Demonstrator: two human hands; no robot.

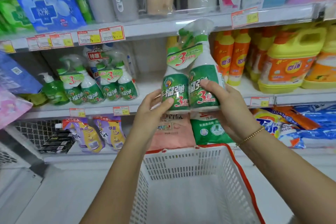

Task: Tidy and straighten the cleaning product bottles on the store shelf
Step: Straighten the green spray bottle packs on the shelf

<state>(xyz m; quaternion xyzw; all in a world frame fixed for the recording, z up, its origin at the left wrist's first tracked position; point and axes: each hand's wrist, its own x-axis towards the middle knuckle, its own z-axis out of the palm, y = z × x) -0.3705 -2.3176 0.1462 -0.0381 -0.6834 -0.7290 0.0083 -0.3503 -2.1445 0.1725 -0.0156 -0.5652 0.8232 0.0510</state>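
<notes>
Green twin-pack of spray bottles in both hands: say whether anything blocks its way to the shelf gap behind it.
Nothing visible does. The green twin-pack is held before the bare white shelf stretch between matching green packs and orange bottles.

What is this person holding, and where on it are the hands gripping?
A twin pack of green spray cleaner bottles. The left hand grips its lower left side, the right hand its lower right side, thumbs on the front labels.

The twin spray pack [192, 78] is before the middle shelf [151, 85] — matching packs [98, 87] left, jugs [291, 63] right, basket [190, 165] below.
</notes>
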